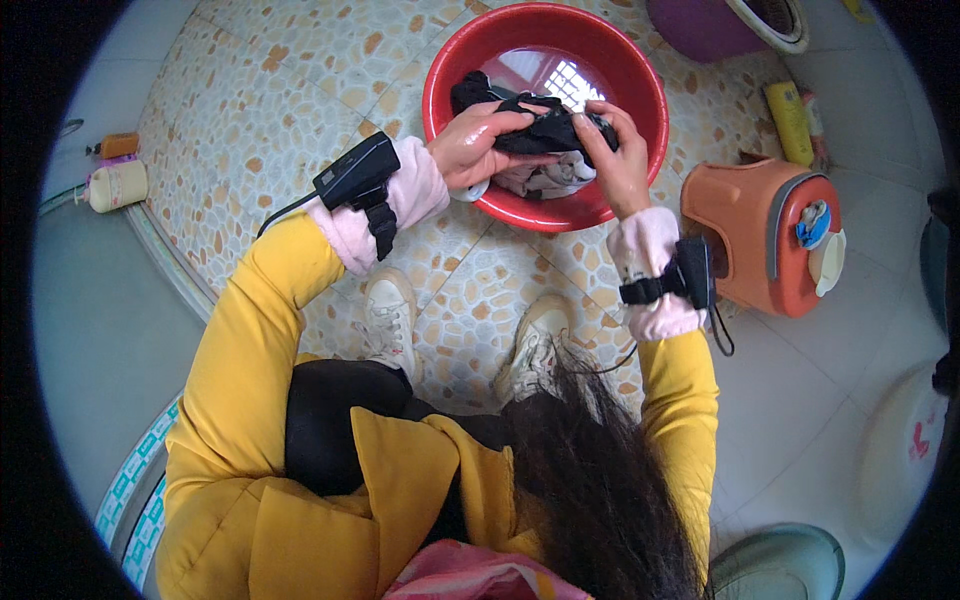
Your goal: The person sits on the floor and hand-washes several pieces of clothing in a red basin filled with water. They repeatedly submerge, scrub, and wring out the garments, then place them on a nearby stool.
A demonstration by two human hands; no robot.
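Note:
A wet black cloth (551, 127), perhaps a garment, is bunched between my two hands over a red plastic basin (436, 97). My left hand (480, 142) grips its left part, thumb on top and fingers beneath. At the right end my right hand (619, 154) pinches the cloth between thumb and fingers. Black fabric also hangs past my left hand toward the basin's left wall. Below the held cloth lies a crumpled pale cloth (551, 176) inside the basin. Water (525, 67) in the basin reflects a barred window. A white rounded object (471, 192) shows under my left wrist, partly hidden.
An orange plastic stool (731, 217) stands at the right, with a blue-and-white item (812, 225) and a cream dish (828, 262) on it. Behind it are a yellow bottle (789, 124) and a purple bucket (694, 30). A cream pump bottle (118, 186) sits far left by a curved track (169, 251).

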